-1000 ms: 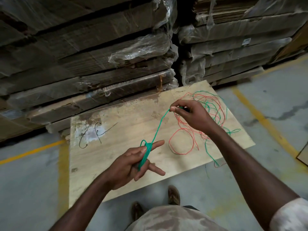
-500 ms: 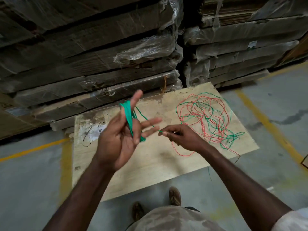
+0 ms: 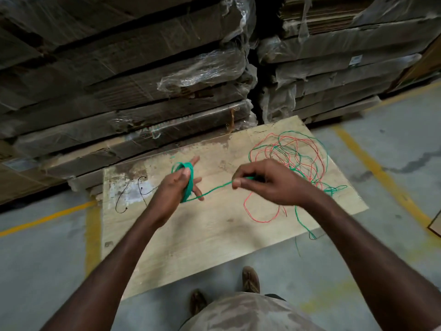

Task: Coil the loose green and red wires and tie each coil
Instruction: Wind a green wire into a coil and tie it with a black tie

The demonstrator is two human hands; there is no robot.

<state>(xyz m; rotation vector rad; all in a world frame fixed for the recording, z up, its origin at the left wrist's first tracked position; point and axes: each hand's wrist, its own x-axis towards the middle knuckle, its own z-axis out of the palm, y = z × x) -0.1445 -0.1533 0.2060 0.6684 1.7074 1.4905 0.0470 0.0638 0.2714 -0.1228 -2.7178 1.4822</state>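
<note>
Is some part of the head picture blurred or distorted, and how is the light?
Head view: dim, soft light without hard shadows; the right hand is slightly motion-blurred; wide-angle bending curves the stacked cardboard; glare sits on its plastic wrap.

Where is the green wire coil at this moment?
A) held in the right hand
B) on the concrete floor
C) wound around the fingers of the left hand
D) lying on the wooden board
C: the green wire coil loops around the fingers of the left hand, while the right hand pinches the strand leading from it.
</note>
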